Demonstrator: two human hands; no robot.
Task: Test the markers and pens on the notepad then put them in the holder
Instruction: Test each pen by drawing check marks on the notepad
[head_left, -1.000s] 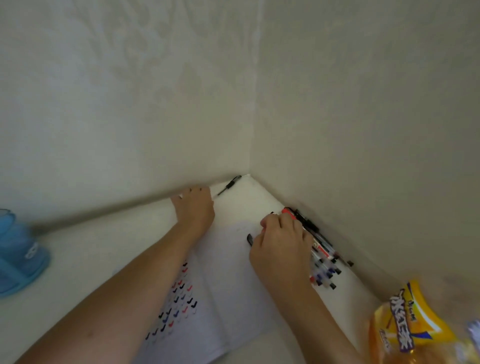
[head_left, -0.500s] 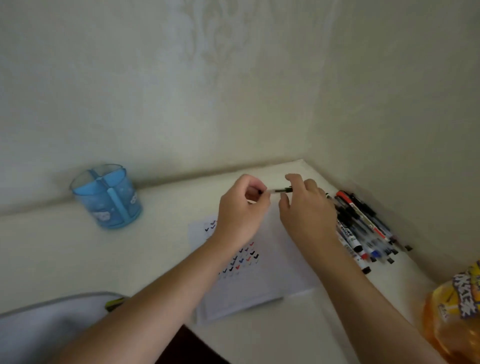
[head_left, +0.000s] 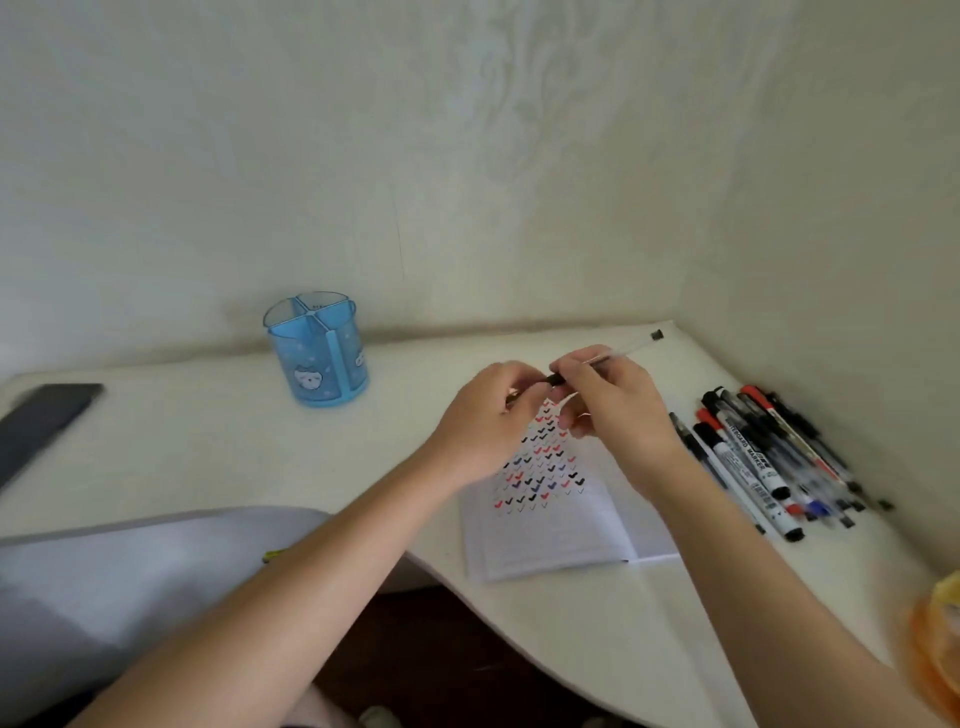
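My right hand (head_left: 618, 415) grips a clear pen (head_left: 631, 348) with a black end, held above the open notepad (head_left: 556, 499). My left hand (head_left: 488, 415) pinches the pen's dark front end, where a cap or tip sits between its fingers. The notepad page carries several rows of black, red and blue check marks. A pile of several pens and whiteboard markers (head_left: 763, 462) lies to the right of the notepad by the wall. The blue divided holder (head_left: 317, 348) stands upright at the back left of the desk, well apart from both hands.
The white desk (head_left: 208, 447) fits into a wall corner and has a curved front edge. A dark flat device (head_left: 47, 415) lies at the far left. A grey-white cloth (head_left: 130, 561) covers the near left. A yellow-orange packet (head_left: 935, 639) sits at the right edge.
The view swung down and left, bringing the holder into sight. My left hand left the notepad page and joined my right hand on the pen, which was lifted above the notepad.
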